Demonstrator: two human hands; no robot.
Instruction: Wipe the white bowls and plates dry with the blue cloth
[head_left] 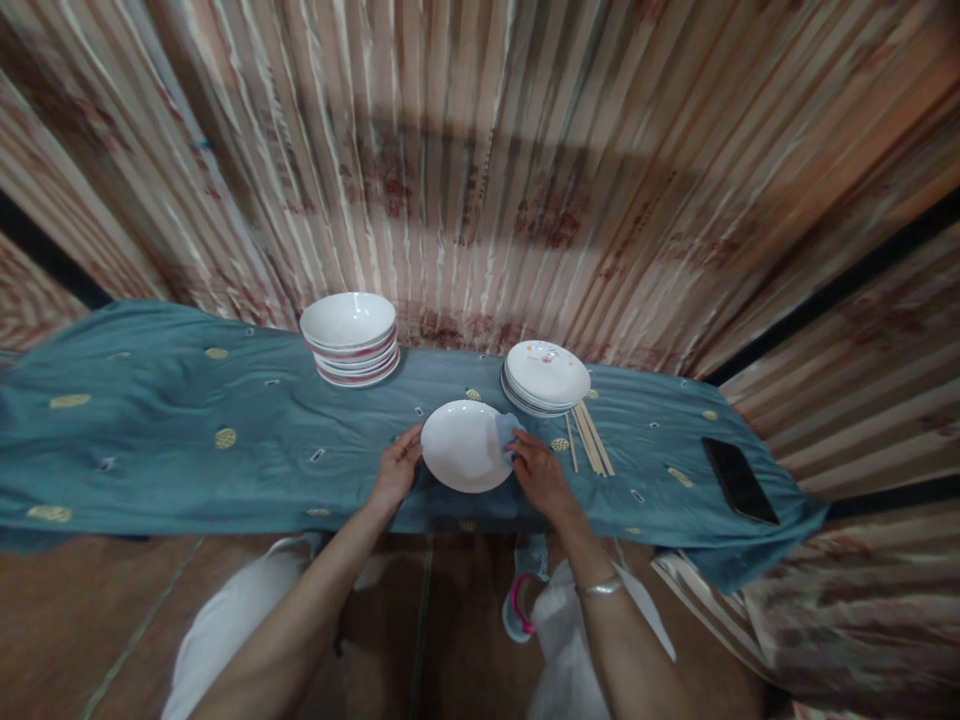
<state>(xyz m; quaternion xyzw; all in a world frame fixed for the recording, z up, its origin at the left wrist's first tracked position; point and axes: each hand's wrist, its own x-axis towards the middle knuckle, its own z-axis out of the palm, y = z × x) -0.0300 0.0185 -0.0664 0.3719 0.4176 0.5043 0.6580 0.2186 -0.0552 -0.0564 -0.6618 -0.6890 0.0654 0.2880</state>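
Note:
A plain white plate (465,448) is in front of me at the middle of the cloth-covered table. My left hand (399,466) grips its left rim, fingers curled at the edge. At the right rim, my right hand (537,470) is closed on a small light-blue cloth (507,428), which lies against the plate's surface. Some of the right fingers are hidden behind the cloth and rim. Just beyond stands a stack of white plates (547,372) with a floral print on the top one. Several wooden chopsticks (591,440) lie beside that stack.
A stack of white bowls (349,322) with red bands stands at the back left. A black phone (739,480) lies near the table's right end. The teal patterned tablecloth (255,470) hangs over the front edge. Pleated curtains (450,200) rise directly behind the table.

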